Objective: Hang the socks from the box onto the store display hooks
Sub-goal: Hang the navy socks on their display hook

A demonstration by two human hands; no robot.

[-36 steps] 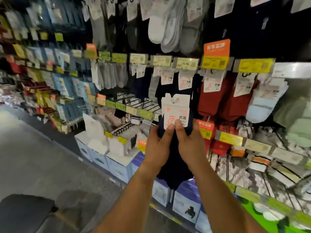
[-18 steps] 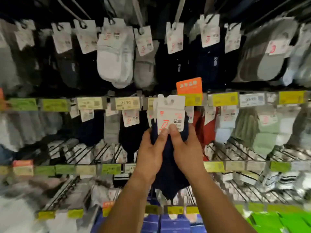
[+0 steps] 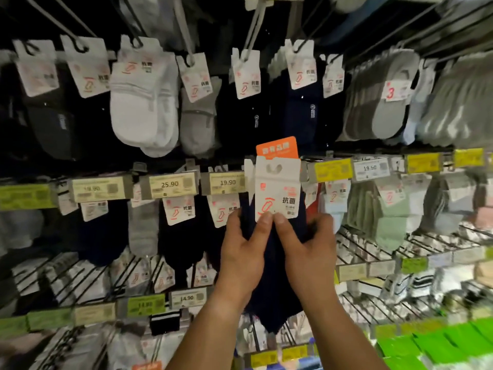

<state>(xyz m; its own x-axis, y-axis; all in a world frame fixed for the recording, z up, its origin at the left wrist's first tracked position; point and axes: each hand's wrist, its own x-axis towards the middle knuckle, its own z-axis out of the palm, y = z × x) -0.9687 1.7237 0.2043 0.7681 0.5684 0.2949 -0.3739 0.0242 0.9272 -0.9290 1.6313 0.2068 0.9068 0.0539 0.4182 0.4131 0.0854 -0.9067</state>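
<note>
Head view: left hand (image 3: 244, 252) and right hand (image 3: 306, 249) grip navy socks (image 3: 272, 263).

Your left hand (image 3: 244, 252) and right hand (image 3: 306, 249) sit side by side, thumbs touching, with the sock pack (image 3: 274, 236) between them and hanging down behind your wrists. The pack's card (image 3: 276, 188) stands above your thumbs, in front of the price-tag rail (image 3: 170, 184), which runs left and right. Behind the card's top edge sits a promo tag (image 3: 277, 148). Above the rail, hanging socks (image 3: 144, 102) fill the upper hooks (image 3: 184, 30). Below the rail, wire hooks (image 3: 373, 249) extend toward you on both sides.
</note>
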